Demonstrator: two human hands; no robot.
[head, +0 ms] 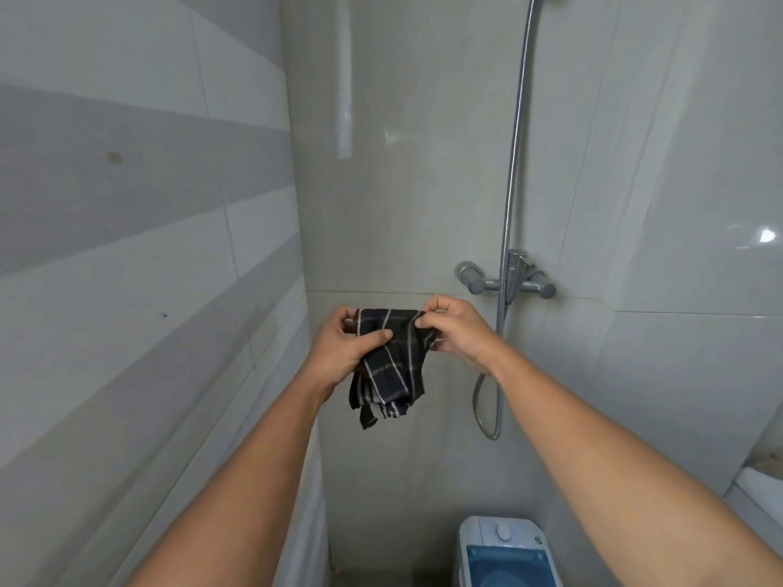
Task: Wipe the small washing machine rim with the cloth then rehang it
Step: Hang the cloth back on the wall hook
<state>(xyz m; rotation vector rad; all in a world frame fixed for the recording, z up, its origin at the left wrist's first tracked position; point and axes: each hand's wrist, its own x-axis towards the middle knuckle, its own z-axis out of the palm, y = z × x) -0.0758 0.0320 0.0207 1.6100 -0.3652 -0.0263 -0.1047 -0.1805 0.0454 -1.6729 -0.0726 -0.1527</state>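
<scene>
A dark cloth [392,366] with thin pale stripes hangs crumpled in front of the far tiled wall at chest height. My left hand [345,347] grips its upper left part, thumb pressed over the fabric. My right hand [455,332] pinches the upper right edge between thumb and fingers. The cloth's lower end dangles freely below both hands. The small washing machine [506,550], white with a blue translucent lid, stands on the floor at the bottom of the view, well below the cloth and partly cut off by the frame.
A chrome shower mixer [506,279] is mounted on the wall just right of my right hand, its hose [515,133] running up and looping down behind my right wrist. Tiled walls close in on the left and right. A white fixture edge [758,485] shows at lower right.
</scene>
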